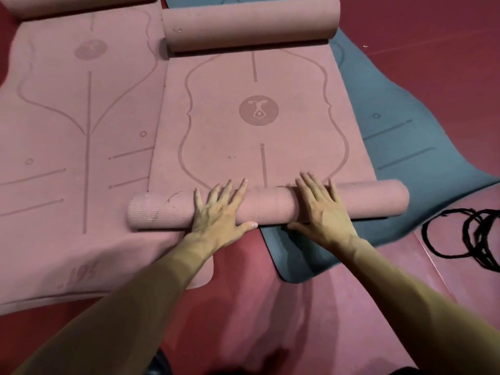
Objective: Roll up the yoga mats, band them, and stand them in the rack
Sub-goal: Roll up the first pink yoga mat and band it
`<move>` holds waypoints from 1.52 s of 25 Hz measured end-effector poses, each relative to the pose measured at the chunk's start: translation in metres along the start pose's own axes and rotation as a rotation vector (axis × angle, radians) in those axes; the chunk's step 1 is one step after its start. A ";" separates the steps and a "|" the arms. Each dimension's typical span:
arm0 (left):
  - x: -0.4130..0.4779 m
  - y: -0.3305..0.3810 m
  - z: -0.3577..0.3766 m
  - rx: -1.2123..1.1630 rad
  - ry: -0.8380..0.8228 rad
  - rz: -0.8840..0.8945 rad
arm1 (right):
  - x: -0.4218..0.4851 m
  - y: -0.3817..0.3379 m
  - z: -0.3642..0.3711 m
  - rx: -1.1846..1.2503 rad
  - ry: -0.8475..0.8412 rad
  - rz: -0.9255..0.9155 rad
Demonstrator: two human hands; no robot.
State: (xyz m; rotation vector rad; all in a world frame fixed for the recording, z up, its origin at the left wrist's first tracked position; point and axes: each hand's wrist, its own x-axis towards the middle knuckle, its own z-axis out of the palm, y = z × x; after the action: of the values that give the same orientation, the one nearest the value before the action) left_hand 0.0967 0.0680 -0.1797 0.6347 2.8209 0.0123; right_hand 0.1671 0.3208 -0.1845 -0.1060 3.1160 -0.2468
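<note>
Pink mat roll (pixel 270 205), long axis left-right, left hand (pixel 217 212), right hand (pixel 326 215) pressed flat (nothing gripped).

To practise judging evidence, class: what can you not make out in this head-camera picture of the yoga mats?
- Rack: outside the head view's frame.
- Black bands: cut by the right edge; number unclear.
- Blue mat: mostly covered by the pink mat; far end past the top edge.
- Palms of left hand and right hand: pressed onto the roll, hidden.
- Print on the left mat: blurred.
</note>
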 end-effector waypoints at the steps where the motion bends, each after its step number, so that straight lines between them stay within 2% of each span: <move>1: 0.001 -0.001 -0.001 -0.002 -0.001 0.005 | -0.006 0.001 0.002 -0.001 0.057 -0.011; 3: 0.000 -0.006 0.001 0.002 0.060 0.031 | -0.007 0.005 0.005 -0.002 0.094 -0.018; 6: -0.015 -0.011 0.018 0.118 0.283 0.104 | 0.005 0.009 0.001 0.003 0.094 -0.034; 9: -0.013 -0.012 0.022 0.142 0.331 0.091 | 0.008 0.009 -0.003 0.031 0.133 -0.065; 16: -0.041 0.003 0.019 0.111 0.310 0.019 | -0.022 0.000 -0.015 0.047 0.219 -0.093; 23: -0.116 0.015 0.002 0.058 0.345 0.051 | -0.079 -0.020 -0.055 0.033 0.050 -0.100; 26: -0.152 0.028 0.013 0.037 0.272 0.054 | -0.106 -0.028 -0.063 0.039 0.019 -0.107; 28: -0.155 0.028 0.016 0.035 0.261 0.037 | -0.110 -0.024 -0.057 0.005 0.017 -0.110; 34: -0.141 0.025 0.024 0.076 0.088 0.040 | -0.105 -0.027 -0.036 -0.056 -0.123 -0.047; 36: -0.134 0.025 0.027 0.050 0.104 0.045 | -0.098 -0.023 -0.039 -0.013 -0.141 -0.036; 38: -0.137 0.020 0.031 0.025 0.145 0.054 | -0.091 -0.022 -0.042 0.013 -0.233 -0.044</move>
State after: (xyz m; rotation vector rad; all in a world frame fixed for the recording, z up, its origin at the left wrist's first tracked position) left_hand 0.2326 0.0270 -0.1758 0.7433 2.9459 0.0348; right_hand 0.2588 0.3122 -0.1386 -0.1882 2.8824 -0.2368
